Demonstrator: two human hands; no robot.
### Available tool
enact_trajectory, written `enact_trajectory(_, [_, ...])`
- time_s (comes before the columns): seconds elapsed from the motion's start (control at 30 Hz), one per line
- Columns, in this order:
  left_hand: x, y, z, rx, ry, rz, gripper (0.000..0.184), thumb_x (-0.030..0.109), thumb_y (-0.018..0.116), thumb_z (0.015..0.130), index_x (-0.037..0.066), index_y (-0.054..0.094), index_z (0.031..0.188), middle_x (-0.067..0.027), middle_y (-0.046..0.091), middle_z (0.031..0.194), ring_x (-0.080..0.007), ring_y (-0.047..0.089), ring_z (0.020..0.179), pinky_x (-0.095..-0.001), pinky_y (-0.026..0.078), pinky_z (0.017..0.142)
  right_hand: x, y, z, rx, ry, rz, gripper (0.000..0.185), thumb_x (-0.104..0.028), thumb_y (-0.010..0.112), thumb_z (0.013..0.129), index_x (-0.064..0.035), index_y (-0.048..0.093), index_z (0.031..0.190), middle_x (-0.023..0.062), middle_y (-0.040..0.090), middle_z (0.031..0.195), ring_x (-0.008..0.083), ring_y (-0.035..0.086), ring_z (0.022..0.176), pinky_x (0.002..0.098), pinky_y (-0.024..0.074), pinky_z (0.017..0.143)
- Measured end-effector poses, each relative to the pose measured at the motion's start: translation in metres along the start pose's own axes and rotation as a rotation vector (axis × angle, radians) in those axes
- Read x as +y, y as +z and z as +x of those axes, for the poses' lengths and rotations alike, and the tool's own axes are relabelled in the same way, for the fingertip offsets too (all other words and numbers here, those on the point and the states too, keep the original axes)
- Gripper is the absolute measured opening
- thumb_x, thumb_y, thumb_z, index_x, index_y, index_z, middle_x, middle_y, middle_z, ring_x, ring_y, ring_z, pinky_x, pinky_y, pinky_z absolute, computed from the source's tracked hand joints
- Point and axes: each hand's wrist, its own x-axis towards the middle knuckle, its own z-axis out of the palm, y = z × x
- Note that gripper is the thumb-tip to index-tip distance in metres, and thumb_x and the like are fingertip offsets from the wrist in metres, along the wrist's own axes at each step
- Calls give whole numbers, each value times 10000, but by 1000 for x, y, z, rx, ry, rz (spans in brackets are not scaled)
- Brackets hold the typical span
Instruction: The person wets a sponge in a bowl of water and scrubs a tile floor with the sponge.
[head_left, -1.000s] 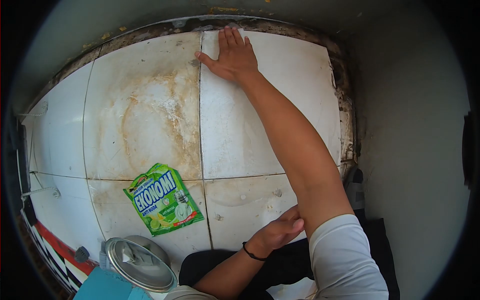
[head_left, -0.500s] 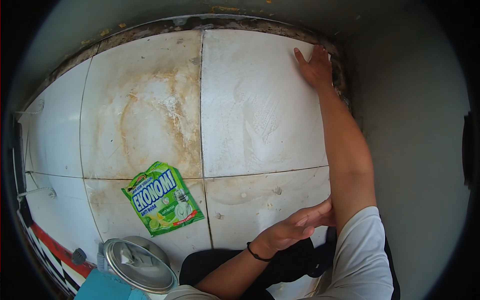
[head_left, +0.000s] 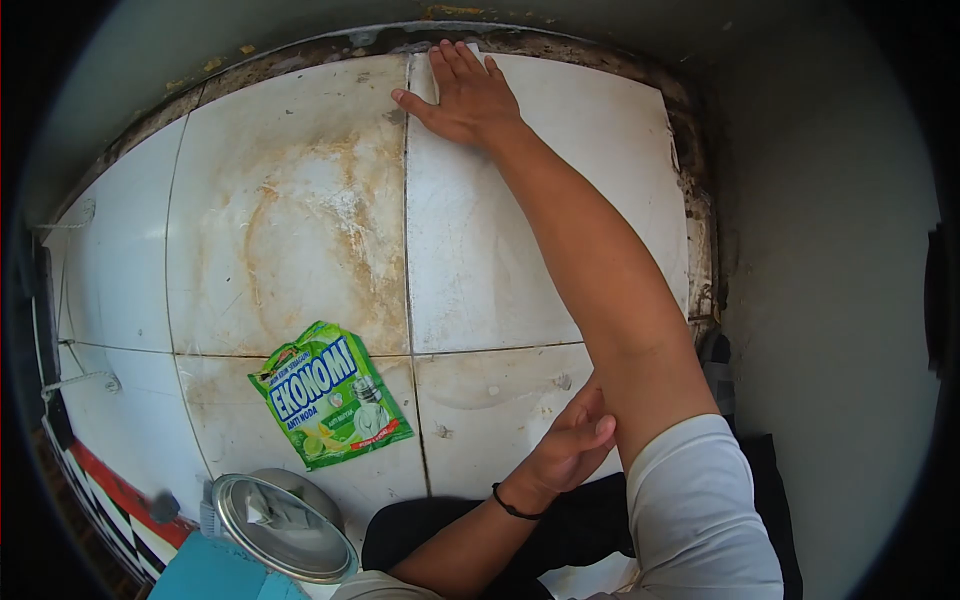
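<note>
My right hand (head_left: 466, 98) lies palm down on the far end of a white floor tile (head_left: 470, 240), fingers spread, close to the wall's base. A small white edge shows beside its fingertips; I cannot tell what it is. My left hand (head_left: 572, 440) is beside my right forearm, near the elbow, thumb apart and its other fingers partly hidden behind the arm. It has a black band (head_left: 515, 505) at the wrist. To the left, a green soap packet (head_left: 330, 395) marked EKONOMI lies on the tiles. Brown stains cover the neighbouring tile (head_left: 270, 230).
Grey walls (head_left: 830, 230) stand at the back and right, with a dark, rough strip (head_left: 705, 240) along their base. At lower left are a round metal container (head_left: 285, 530), a brush (head_left: 208, 508) and a light-blue object (head_left: 215, 575). A cord (head_left: 85, 380) hangs further left.
My right hand has moved left from the tile's far right corner to its far left corner. My left hand has stayed near the right elbow. The packet has not moved on the floor.
</note>
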Motion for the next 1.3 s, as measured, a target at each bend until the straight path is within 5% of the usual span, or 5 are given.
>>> enact_trajectory(0.27, [10, 25, 4, -262, -74, 307, 1169, 409, 758, 834, -35, 10, 1615, -161, 354, 1604, -246, 397, 1446, -397, 213, 1215, 188, -33, -72, 131, 546, -85, 1002, -766, 333, 940, -41, 183, 1615, 110, 147, 1702, 243, 103, 1578, 451, 132, 1272])
enact_trajectory(0.4, [10, 24, 6, -312, -92, 456, 1034, 323, 726, 935, -1, 23, 1621, -160, 449, 1522, -257, 483, 1380, -407, 281, 1199, 177, -32, -81, 120, 623, -126, 1027, -781, 331, 931, -25, 185, 1611, 125, 148, 1699, 257, 106, 1577, 446, 130, 1272])
enact_trajectory(0.87, [17, 10, 9, -52, 95, 385, 866, 200, 717, 903, -7, 231, 1588, -106, 432, 1512, -229, 387, 1405, -392, 255, 1191, -5, -4, -4, -44, -34, -13, 1078, -840, 269, 901, -44, 164, 1620, 99, 135, 1704, 228, 73, 1579, 418, 99, 1280])
enact_trajectory(1.17, [-25, 16, 5, -210, -266, 392, 1000, 437, 622, 985, -42, -1, 1604, -166, 157, 1666, -266, 115, 1552, -384, 76, 1247, -41, 9, -132, -28, -193, 48, 1049, -757, 397, 926, 25, 189, 1595, 179, 196, 1672, 309, 118, 1566, 464, 97, 1270])
enact_trajectory(1.3, [-10, 17, 6, -184, -138, 481, 1067, 438, 679, 938, -30, -6, 1609, -165, 136, 1673, -264, 94, 1558, -396, 73, 1251, -29, 10, -84, 3, -222, 28, 1039, -757, 405, 923, 4, 198, 1599, 171, 223, 1666, 291, 147, 1562, 456, 108, 1269])
